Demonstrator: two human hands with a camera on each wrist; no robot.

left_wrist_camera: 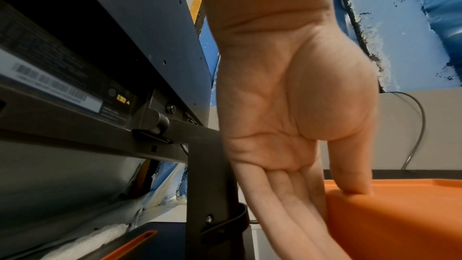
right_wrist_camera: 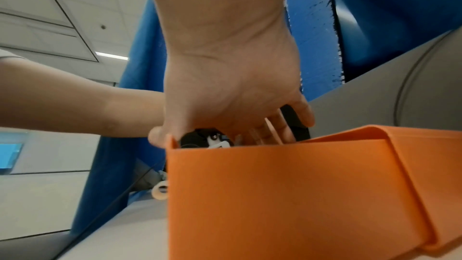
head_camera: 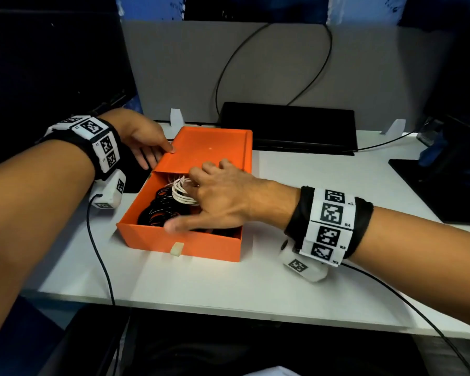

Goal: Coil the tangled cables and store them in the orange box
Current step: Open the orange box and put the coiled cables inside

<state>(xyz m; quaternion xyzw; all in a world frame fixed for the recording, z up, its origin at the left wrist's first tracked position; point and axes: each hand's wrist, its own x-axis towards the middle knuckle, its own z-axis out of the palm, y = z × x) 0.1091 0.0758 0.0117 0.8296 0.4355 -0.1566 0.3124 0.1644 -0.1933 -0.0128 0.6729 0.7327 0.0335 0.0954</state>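
Observation:
The orange box (head_camera: 179, 241) lies mid-table with its orange sliding lid (head_camera: 209, 147) covering the far half. Inside the uncovered near half lie a black coiled cable (head_camera: 158, 210) and a white coiled cable (head_camera: 181, 192). My right hand (head_camera: 190, 196) reaches into the box, its bent fingers pressing on the white coil and its thumb stretched out over the black one. In the right wrist view the right hand (right_wrist_camera: 237, 122) dips behind the box wall (right_wrist_camera: 275, 195). My left hand (head_camera: 158, 154) rests on the lid's left corner, thumb on top and fingers straight along the side (left_wrist_camera: 320, 185).
A flat black device (head_camera: 288, 128) lies right behind the box against a grey partition, with a black cable loop (head_camera: 272, 66) above it. A dark monitor stands at the left and a black mat (head_camera: 440, 191) at the right. Wrist-camera leads (head_camera: 101, 253) trail over the white table's front edge.

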